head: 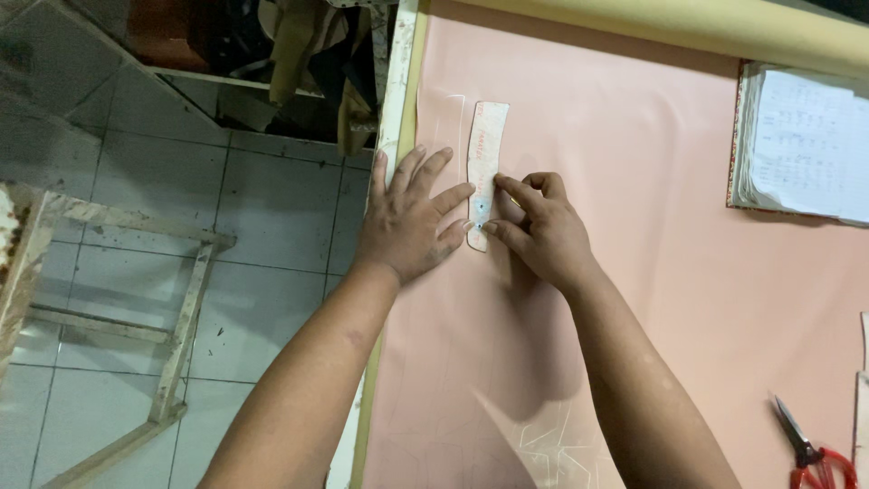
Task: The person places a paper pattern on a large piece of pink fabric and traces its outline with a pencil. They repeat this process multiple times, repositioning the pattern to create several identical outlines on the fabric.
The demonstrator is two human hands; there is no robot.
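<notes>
A narrow, slightly curved whitish pattern strip (485, 149) lies flat on a pink sheet (652, 272) that covers the table. My left hand (412, 222) rests palm down on the sheet beside the strip, fingers spread, with the fingertips touching its left edge. My right hand (536, 226) presses the lower part of the strip with curled fingers; whether it holds a small marker is hidden. Faint traced outlines show on the sheet left of the strip and near the bottom.
A thick stack of papers (801, 145) lies at the upper right. Red-handled scissors (810, 448) sit at the lower right. A rolled yellowish material (688, 27) runs along the far edge. Left of the table are a tiled floor and a wooden frame (172, 344).
</notes>
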